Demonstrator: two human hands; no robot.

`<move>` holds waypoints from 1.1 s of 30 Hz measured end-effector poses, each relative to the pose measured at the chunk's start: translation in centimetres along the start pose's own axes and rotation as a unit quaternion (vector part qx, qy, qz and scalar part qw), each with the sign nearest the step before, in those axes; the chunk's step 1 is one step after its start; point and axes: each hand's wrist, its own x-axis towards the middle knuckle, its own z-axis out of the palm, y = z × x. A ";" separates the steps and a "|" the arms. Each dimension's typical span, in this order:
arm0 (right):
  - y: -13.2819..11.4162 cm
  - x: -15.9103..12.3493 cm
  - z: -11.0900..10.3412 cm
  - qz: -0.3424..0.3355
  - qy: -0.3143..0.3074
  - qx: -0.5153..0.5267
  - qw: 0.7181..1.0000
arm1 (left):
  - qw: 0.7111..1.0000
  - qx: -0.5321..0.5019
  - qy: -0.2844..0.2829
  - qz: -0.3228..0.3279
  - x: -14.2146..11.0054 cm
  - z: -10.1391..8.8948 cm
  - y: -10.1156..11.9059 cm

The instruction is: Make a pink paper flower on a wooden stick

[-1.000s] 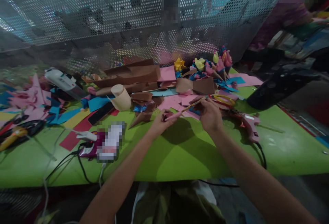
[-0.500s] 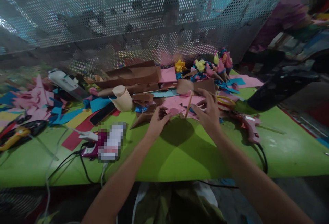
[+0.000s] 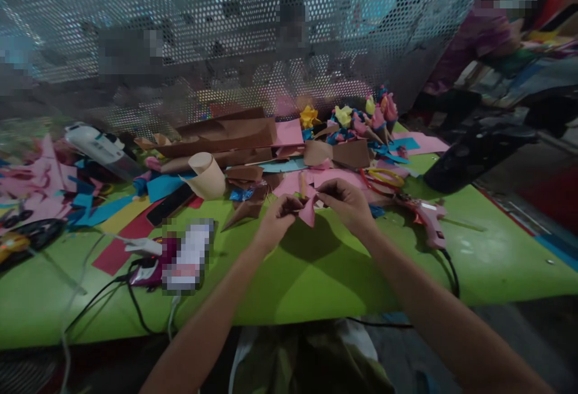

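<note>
A small piece of pink paper (image 3: pixel 307 212) hangs between my two hands above the green tabletop, its lower end bent to a point. My left hand (image 3: pixel 279 218) pinches its left side with thumb and fingers. At the right edge, my right hand (image 3: pixel 347 202) is closed on the same paper, fingers bent over it. Just behind the paper, a thin tan stick (image 3: pixel 303 184) shows; its lower end is hidden. Flat pink sheets (image 3: pixel 289 182) lie beyond my hands. A folded brown paper piece (image 3: pixel 246 210) is left of my left hand.
To the right lie a pink glue gun (image 3: pixel 432 220), yellow-handled scissors (image 3: pixel 386 178) and a dark bottle (image 3: pixel 474 159). Paper flowers (image 3: pixel 368 118) stand at the back. On the left are a phone (image 3: pixel 189 255), a cream paper roll (image 3: pixel 205 176) and cables. A person (image 3: pixel 481 38) is at the far right.
My right hand has moved down and left, from spread fingers to a grip on the pink paper. The stick has shifted left, and the paper is now bent. The view has turned slightly.
</note>
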 end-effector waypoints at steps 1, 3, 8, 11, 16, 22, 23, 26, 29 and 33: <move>-0.2 -0.1 0.0 -0.016 0.003 -0.018 1.000 | 1.000 0.006 -0.007 -0.016 0.0 -0.2 0.2; -0.5 -0.2 0.0 -0.045 -0.001 -0.054 0.998 | 0.999 0.021 -0.011 -0.027 -0.1 -0.4 0.6; -1.0 -0.7 0.5 -0.063 -0.049 -0.070 0.994 | 0.997 0.005 -0.071 -0.030 -0.1 0.1 0.8; -0.9 -0.9 0.8 -0.042 -0.047 -0.040 0.997 | 0.995 -0.021 -0.094 -0.042 0.0 0.3 0.3; -0.7 -0.9 0.4 -0.025 -0.073 -0.072 0.994 | 1.000 -0.013 -0.015 -0.025 0.2 -0.3 0.0; 0.1 -0.6 0.0 -0.074 -0.179 -0.164 0.967 | 0.999 -0.040 0.001 -0.027 0.0 -0.7 0.4; 0.2 -0.5 0.0 -0.081 -0.178 -0.171 0.966 | 0.998 -0.048 -0.001 -0.029 0.0 -0.6 0.5; 0.5 -0.4 0.0 -0.089 -0.165 -0.164 0.969 | 0.997 -0.066 -0.002 -0.027 -0.1 -0.5 0.7; 0.4 -0.4 0.0 -0.078 -0.149 -0.146 0.975 | 0.997 -0.070 0.000 -0.028 -0.1 -0.5 0.8; 0.2 -0.5 0.0 -0.045 -0.148 -0.103 0.983 | 0.998 -0.059 0.004 -0.028 -0.2 -0.6 1.0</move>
